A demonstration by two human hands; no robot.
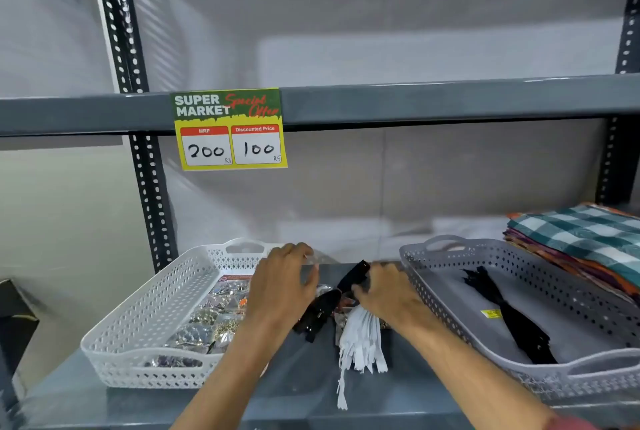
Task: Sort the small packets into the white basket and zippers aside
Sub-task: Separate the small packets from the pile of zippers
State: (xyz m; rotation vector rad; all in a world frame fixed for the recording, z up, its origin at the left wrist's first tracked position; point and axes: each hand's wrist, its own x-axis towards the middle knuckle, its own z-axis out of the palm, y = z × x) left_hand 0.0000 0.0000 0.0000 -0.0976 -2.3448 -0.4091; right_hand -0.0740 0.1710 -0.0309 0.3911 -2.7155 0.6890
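Observation:
A white basket (pixel 145 322) on the left of the grey shelf holds several small clear packets (pixel 207 322). Between the baskets lies a mixed pile: a bundle of white zippers (pixel 362 346), black zippers (pixel 317 317) and a few packets. My left hand (pixel 282 287) rests over the pile's left side by the basket's right edge, fingers curled on a clear packet (pixel 311 261). My right hand (pixel 384 291) grips a black zipper (pixel 356 274) at the pile's top. A grey basket (pixel 450 305) on the right holds black zippers (pixel 509 315).
A stack of folded checked cloths (pixel 585 242) sits at the far right behind the grey basket. A price sign (pixel 230 128) hangs from the upper shelf beam. Black slotted uprights (pixel 152 208) frame the shelf. A dark object (pixel 14 322) stands at the left edge.

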